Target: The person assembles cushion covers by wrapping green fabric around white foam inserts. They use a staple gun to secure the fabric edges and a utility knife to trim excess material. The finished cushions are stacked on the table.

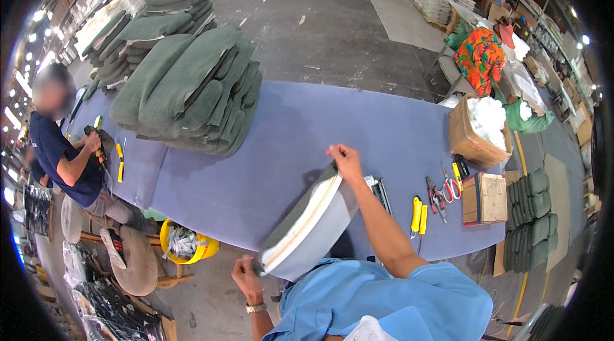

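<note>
Nearest, the left hand grips the lower corner of a seat pad, fingers closed on its edge; the right hand clasps the far top corner, so the pad stands tilted on edge over the near rim of the blue desk. Its pale underside and seam show, green cover facing away; it looks mid-work, not yet stacked. Beyond lie yellow cutters and scissors, then a tall pile of green pads, seemingly finished.
</note>
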### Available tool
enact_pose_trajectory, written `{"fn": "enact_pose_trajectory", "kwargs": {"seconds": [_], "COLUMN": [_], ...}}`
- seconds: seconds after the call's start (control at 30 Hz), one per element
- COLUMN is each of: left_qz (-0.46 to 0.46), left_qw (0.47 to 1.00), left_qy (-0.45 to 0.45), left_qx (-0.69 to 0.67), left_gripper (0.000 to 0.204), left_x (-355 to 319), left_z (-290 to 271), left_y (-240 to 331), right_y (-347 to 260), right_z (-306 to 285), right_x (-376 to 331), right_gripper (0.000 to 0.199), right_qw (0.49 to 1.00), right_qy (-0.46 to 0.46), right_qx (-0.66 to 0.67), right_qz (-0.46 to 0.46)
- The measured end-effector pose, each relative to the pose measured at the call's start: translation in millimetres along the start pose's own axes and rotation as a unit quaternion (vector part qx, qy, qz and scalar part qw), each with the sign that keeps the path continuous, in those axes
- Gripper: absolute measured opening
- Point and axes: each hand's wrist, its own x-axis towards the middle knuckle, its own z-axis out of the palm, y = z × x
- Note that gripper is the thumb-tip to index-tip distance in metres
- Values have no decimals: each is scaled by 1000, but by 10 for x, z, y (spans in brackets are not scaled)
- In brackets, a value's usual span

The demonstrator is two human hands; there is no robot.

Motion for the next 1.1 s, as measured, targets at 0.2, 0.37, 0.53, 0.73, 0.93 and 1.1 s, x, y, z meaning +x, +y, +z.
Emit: {"fn": "enact_pose_trajectory", "kwargs": {"seconds": [0.2, 0.37, 0.53, 0.73, 0.93, 1.1], "left_qz": [40, 172, 285, 380, 400, 349], "left_qw": [933, 811, 783, 768, 796, 857], "left_qy": [-299, -478, -474, -477, -431, -368], "left_qx": [196, 290, 286, 198, 145, 91], "left_gripper": [42, 79, 80, 70, 42, 21], "left_x": [289, 445, 500, 483, 402, 495], "left_z": [55, 1042, 2088, 2569, 2456, 2275], "left_y": [740, 1388, 1416, 1198, 1263, 1300], "right_y": [93, 71, -19, 65, 78, -239], "right_z": [-32, -15, -184, -646, -710, -699], "right_x": [-129, -242, -574, -866, -912, -914], "right_gripper": [23, 29, 40, 44, 46, 55], "right_qw": [998, 985, 981, 999, 997, 997], "right_qy": [39, 109, 128, 39, -5, -76], "right_qx": [-23, -128, -139, 23, 74, 14], "right_qz": [-36, -39, -54, 30, 13, -4]}}
